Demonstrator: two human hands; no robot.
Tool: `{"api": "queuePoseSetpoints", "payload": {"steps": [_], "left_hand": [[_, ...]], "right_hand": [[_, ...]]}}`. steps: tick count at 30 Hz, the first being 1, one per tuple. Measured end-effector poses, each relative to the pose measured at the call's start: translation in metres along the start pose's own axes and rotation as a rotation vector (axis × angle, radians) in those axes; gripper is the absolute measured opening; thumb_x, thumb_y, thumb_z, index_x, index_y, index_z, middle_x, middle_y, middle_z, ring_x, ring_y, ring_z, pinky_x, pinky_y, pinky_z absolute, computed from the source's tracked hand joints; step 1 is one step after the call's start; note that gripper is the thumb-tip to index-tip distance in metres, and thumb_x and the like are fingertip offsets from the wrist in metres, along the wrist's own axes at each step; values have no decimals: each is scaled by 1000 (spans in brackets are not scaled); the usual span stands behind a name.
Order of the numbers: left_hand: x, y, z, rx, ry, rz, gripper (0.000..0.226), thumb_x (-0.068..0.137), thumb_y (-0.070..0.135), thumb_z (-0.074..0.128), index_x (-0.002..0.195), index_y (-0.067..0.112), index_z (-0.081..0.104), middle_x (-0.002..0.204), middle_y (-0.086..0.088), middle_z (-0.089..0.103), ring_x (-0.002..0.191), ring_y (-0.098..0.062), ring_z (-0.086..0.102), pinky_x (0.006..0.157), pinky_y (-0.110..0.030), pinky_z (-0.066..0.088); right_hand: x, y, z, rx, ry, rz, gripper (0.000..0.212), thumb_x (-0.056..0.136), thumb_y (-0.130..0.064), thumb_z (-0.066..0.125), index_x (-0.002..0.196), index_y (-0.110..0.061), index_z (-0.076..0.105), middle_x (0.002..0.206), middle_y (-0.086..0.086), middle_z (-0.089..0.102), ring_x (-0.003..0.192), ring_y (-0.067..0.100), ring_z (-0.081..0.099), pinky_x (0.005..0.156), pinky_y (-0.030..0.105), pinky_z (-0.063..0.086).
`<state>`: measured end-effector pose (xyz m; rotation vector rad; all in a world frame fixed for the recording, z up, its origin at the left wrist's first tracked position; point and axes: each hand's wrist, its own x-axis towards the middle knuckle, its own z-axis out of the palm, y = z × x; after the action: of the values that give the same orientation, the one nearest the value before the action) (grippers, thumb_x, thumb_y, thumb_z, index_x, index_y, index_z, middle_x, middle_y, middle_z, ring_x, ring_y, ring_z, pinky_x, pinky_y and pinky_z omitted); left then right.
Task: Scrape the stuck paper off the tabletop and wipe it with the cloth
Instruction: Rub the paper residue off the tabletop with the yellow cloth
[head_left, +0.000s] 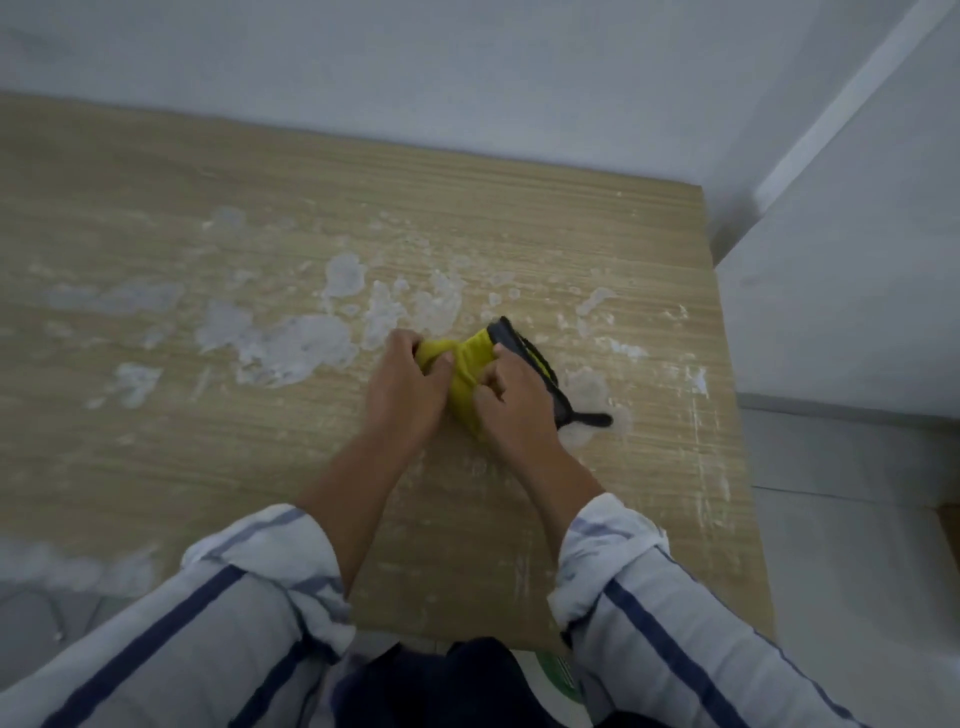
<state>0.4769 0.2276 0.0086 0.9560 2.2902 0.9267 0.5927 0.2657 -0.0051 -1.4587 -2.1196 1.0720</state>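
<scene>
A yellow cloth (464, 370) with a dark grey edge and a black loop lies bunched on the wooden tabletop (208, 441), right of centre. My left hand (408, 387) grips its left end with curled fingers. My right hand (511, 397) pinches the cloth's right part, next to the dark edge. Whitish patches of stuck paper (291, 343) spread across the table's middle, just beyond and left of my hands. More paper residue (589, 387) shows under the cloth's black loop. No scraper is in view.
The table stands in a corner against a pale wall (467, 67). Its right edge (727, 415) drops to a light tiled floor (852, 519). White streaks run along that edge. Something green (558, 670) shows below the table's near edge.
</scene>
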Motion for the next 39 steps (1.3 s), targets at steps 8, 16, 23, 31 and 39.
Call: {"api": "queuePoseSetpoints", "payload": {"steps": [8, 16, 23, 31, 39], "left_hand": [[-15, 6, 8, 427, -38, 253, 53, 93, 25, 40, 143, 23, 24, 154, -2, 19, 141, -25, 13, 114, -44, 13], [-23, -33, 18, 669, -295, 396, 61, 96, 52, 27, 149, 29, 9, 159, 5, 0, 146, -20, -3, 116, -43, 1], [-24, -100, -66, 520, 158, 9, 24, 97, 28, 32, 110, 17, 49, 126, -8, 46, 117, -29, 36, 93, -47, 26], [-19, -86, -46, 592, -186, 202, 50, 96, 44, 28, 145, 38, 19, 159, 9, 5, 146, -20, 0, 111, -57, 3], [13, -142, -140, 382, 234, -298, 31, 99, 33, 31, 121, 22, 50, 137, -6, 48, 131, -28, 37, 110, -54, 19]], "right_hand": [[7, 16, -8, -66, 344, -16, 11, 79, -1, 49, 85, -6, 57, 96, 12, 61, 92, 29, 55, 70, 27, 36], [6, 19, 7, -259, 282, -19, 26, 83, -2, 50, 108, -3, 58, 111, 15, 59, 109, 32, 53, 94, 46, 45], [-1, -23, 60, -340, -16, -241, 36, 94, -11, 41, 128, -2, 49, 143, 17, 41, 138, 30, 29, 116, 44, 22], [13, -41, 81, -369, -5, -100, 50, 97, -19, 31, 145, -8, 23, 155, 9, 19, 145, 24, 9, 119, 37, 3], [13, -49, 92, -423, 29, -105, 46, 97, -11, 27, 143, -3, 26, 155, 13, 18, 145, 26, 7, 119, 41, 4]]}}
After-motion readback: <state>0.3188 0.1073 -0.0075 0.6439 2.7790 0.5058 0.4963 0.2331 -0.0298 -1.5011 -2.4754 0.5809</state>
